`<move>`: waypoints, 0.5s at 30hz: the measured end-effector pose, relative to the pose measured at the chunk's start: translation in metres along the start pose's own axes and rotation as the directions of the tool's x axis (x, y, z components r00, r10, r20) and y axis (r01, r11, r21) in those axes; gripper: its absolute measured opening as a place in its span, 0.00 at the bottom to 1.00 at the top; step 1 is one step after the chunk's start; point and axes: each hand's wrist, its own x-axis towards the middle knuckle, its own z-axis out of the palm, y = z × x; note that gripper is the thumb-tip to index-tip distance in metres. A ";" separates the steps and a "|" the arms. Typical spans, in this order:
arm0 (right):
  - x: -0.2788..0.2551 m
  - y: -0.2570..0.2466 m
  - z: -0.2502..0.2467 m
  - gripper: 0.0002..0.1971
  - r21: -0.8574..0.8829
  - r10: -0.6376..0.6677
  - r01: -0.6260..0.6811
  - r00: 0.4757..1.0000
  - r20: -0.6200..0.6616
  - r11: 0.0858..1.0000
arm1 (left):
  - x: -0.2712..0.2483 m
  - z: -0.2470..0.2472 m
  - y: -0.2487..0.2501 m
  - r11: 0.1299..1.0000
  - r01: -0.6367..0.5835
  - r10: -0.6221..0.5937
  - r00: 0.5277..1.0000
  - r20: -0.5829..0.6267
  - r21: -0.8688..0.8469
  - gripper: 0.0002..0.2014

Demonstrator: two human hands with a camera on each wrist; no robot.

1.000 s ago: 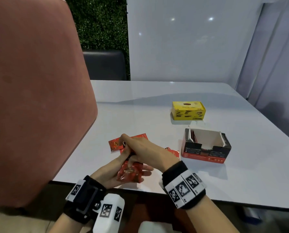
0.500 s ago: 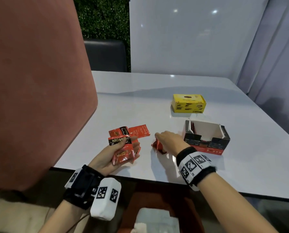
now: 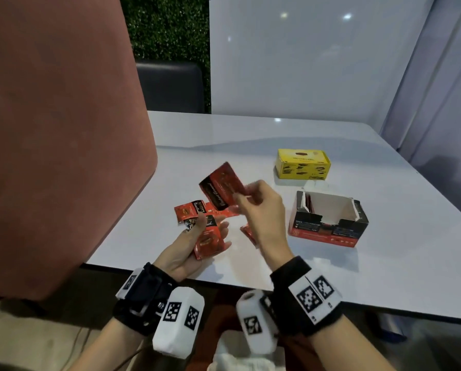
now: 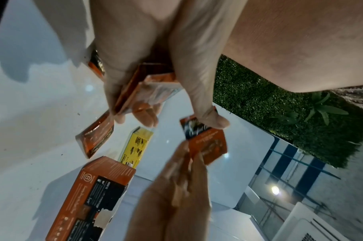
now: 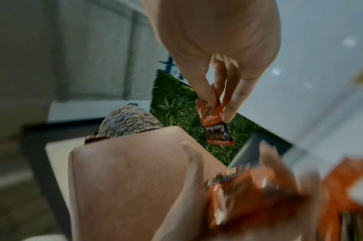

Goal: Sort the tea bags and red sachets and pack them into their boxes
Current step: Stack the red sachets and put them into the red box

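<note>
The red sachets are split between the person's hands and the worktop [image 3: 331,269]. The left hand [image 3: 189,245] cradles a small stack [image 3: 206,238] palm-up, thumb pressed across the top and fingers curled beneath, so the grip is closed on the stack; holding them squared this way probably lets the whole batch go into the box at once. The right hand [image 3: 261,207] pinches a single sachet [image 3: 221,187] by one edge between thumb and fingertips, tilted up above the worktop, its printed face toward the head camera, likely so it can be turned to match the stack before joining it. More sachets lie flat on the worktop: a couple [image 3: 190,210] just beyond the left hand, and another [image 3: 249,234] mostly hidden beneath the right wrist.

The red-and-black box [image 3: 328,226] stands open to the right of the hands, within easy reach, with what seem to be a few sachets on edge against its left wall. The yellow box [image 3: 303,164] sits farther back with its top closed. No tea bags show on the worktop, so that half of the sorting looks finished; what remains appears to be gathering the loose sachets and packing them.
</note>
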 end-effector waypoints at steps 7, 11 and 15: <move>-0.040 0.028 0.016 0.04 0.192 0.366 -0.443 0.868 0.335 0.876 | -0.004 0.008 0.005 0.992 -0.118 0.114 0.991 -0.073 -0.044 0.21; -0.038 0.024 0.016 0.08 -0.112 0.385 -0.381 0.785 0.486 0.918 | -0.004 0.010 0.005 0.988 -0.154 0.152 0.986 -0.072 -0.032 0.16; -0.019 0.004 0.002 0.23 -0.459 0.460 -0.164 0.590 0.663 0.873 | -0.006 0.005 0.011 0.984 -0.128 0.125 0.992 -0.035 -0.122 0.17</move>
